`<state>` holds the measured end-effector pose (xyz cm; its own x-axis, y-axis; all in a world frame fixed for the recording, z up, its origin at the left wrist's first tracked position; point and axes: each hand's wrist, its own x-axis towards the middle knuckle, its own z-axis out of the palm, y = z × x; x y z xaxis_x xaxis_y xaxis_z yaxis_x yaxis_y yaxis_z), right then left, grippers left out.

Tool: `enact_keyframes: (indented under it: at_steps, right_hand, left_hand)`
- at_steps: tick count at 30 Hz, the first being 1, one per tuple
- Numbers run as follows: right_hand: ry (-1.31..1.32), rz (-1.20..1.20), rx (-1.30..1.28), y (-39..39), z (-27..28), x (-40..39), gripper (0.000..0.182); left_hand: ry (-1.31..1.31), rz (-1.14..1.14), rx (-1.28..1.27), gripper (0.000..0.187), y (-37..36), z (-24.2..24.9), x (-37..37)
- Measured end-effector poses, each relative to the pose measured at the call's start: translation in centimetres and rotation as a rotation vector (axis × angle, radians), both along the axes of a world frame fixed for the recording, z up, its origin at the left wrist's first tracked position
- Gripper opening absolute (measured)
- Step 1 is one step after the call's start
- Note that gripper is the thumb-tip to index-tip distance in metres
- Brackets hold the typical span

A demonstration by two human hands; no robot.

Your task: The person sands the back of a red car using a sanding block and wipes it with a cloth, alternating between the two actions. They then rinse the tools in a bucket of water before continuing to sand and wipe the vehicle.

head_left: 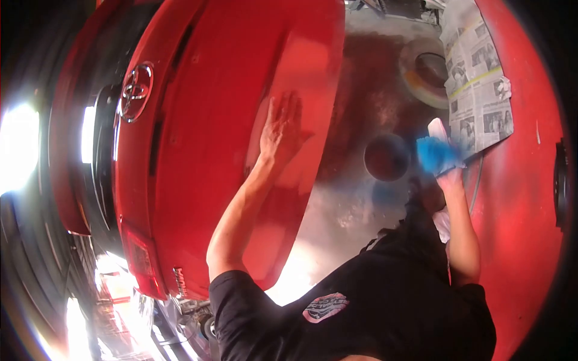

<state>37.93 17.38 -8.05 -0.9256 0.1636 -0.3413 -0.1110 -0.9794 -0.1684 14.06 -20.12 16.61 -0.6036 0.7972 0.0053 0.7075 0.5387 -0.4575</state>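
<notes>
My left hand (282,127) lies flat, fingers stretched out, on the lower part of a red car trunk lid (223,138). A paler, duller red patch (307,60) shows around and beyond the fingertips. On the other side, my right hand (448,173) is closed on a crumpled blue cloth (435,155), which covers most of its fingers. A pale oblong shape (438,129) sticks out past the cloth, blurred. Close beside that hand, newspaper sheets (478,90) hang over a red panel (530,240).
A round emblem (136,92) sits on the trunk lid, with a tail light (139,259) nearer me. The stained floor (349,198) runs between the two red surfaces. On it are a ring-shaped object (410,78) and a dark round shape (386,157).
</notes>
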Motion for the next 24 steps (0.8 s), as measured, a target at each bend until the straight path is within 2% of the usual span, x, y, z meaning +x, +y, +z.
enact_keyframes:
  at_steps: [3, 6, 9, 13, 24]
  right_hand:
    - [0.064, -0.016, -0.003, 1.2, -2.3, -0.2, 0.053]
    - [0.008, -0.045, -0.041, 2.0, -2.3, -0.7, 0.051]
    - [0.03, -0.051, 0.046, 2.5, -1.9, -1.1, 0.051]
    - [0.056, -0.047, 0.023, 3.6, -1.9, -2.1, 0.051]
    - [-0.002, -0.092, 0.095, 5.3, -2.0, -2.6, 0.051]
  left_hand:
    - [0.013, -0.023, 0.0, 0.094, 1.6, -0.3, -2.1]
    - [0.034, -0.036, -0.041, 0.094, 3.2, -0.3, -4.1]
    - [0.045, -0.045, -0.041, 0.094, 4.5, -0.6, -6.0]
    - [0.029, -0.044, -0.022, 0.093, 6.5, -0.8, -8.8]
    - [0.201, -0.059, -0.122, 0.095, 13.2, -1.8, -16.9]
